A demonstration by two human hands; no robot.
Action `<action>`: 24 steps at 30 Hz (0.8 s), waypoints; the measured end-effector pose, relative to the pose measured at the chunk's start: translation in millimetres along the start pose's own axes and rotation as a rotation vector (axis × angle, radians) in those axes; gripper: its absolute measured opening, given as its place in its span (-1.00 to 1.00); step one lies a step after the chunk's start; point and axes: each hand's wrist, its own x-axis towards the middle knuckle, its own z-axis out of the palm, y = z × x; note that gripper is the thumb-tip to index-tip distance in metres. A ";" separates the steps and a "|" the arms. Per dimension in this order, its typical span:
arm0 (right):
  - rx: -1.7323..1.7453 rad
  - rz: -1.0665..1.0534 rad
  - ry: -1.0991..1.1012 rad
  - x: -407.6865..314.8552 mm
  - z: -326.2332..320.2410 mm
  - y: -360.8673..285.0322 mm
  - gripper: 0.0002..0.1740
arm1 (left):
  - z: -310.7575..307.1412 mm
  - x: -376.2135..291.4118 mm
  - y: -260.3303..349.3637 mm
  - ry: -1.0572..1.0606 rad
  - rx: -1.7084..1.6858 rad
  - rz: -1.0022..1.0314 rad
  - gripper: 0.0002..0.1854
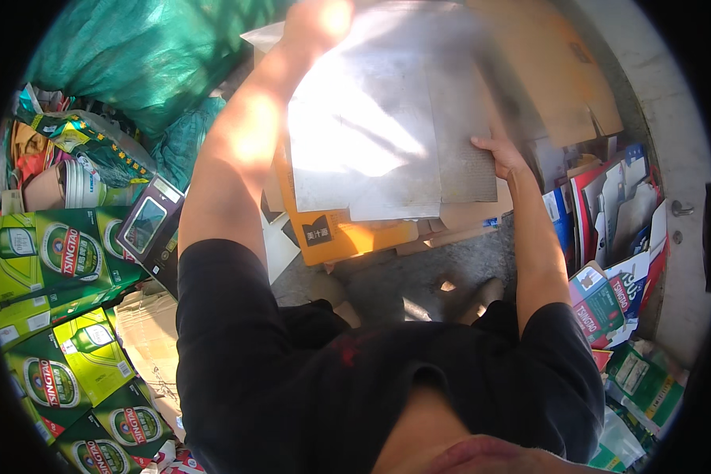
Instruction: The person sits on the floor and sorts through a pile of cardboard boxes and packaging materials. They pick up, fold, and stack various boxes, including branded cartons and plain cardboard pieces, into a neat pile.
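A large flattened cardboard sheet (361, 142), grey-white and brightly sunlit, lies before me over a stack of flattened boxes. My right hand (502, 155) grips its right side, thumb on top and fingers out of sight beneath. At the top, my left hand (326, 18) is by the sheet's upper left edge, blurred by glare; its fingers cannot be made out. Under the sheet, an orange printed carton (361, 243) sticks out towards me, with brown cardboard (474, 214) beside it.
Green beer cartons (65, 255) and a dark box with a window (151, 219) are at the left, below a green woven sack (136, 59). Folded cartons (616, 195) stand upright at the right, near a pale door (681, 260). Brown cardboard (545, 65) leans at the upper right.
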 end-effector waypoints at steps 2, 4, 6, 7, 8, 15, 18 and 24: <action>-0.059 0.054 -0.021 -1.7 4.7 -10.6 -0.31 | -35.8 20.2 -12.8 0.071 -0.004 -0.028 -0.71; -0.078 0.081 -0.061 -3.9 10.5 -28.2 -0.32 | -80.3 30.5 -30.7 0.143 -0.051 -0.055 -0.73; -0.062 0.101 -0.089 -9.7 16.9 -53.9 -0.33 | -128.1 35.9 -46.5 0.192 -0.103 -0.077 -0.74; -0.072 0.054 -0.140 -13.2 20.9 -69.4 -0.34 | -153.1 35.1 -55.6 0.225 -0.136 -0.088 -0.74; -0.084 0.012 -0.161 -17.4 25.5 -86.5 -0.35 | -177.4 33.4 -64.3 0.254 -0.173 -0.100 -0.75; -0.602 -0.468 0.060 -31.2 58.1 -249.9 -0.45 | -305.6 -1.8 -122.1 0.533 -0.358 -0.239 -0.79; -0.714 -0.725 0.235 -31.1 73.0 -304.6 -0.54 | -326.7 -17.5 -148.3 0.689 -0.437 -0.303 -0.64; -0.670 -0.889 0.080 -19.9 94.9 -305.3 -0.69 | -272.7 -83.7 -211.1 0.639 -0.669 -0.508 -0.47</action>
